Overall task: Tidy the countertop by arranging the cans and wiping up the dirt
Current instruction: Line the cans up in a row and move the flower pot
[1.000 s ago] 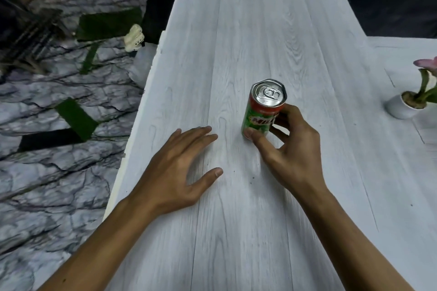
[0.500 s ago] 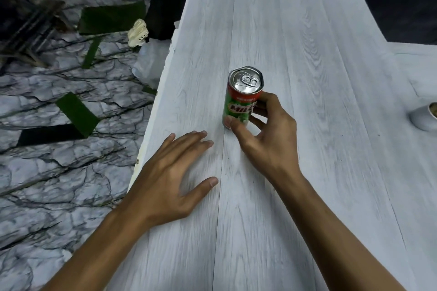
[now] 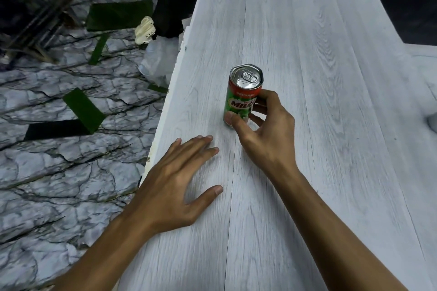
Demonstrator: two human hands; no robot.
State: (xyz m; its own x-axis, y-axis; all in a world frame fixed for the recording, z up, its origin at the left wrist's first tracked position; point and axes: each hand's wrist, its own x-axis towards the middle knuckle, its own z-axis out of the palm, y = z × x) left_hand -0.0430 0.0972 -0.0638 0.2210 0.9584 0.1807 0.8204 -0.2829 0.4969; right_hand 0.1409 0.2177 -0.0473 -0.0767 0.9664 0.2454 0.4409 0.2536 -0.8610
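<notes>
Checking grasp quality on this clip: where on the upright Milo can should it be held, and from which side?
Grip the Milo can around its lower cylindrical wall, coming from the right side, as the right hand does now, thumb in front, fingers behind. It stands upright on the countertop with space all round; the curved wall probably offers a steadier hold than the narrow rimmed top.

The green and red can point(image 3: 241, 99) is showing "ORIGINAL" in small letters on its red band and, below it, the brand "MILO", its last letter partly hidden.
</notes>
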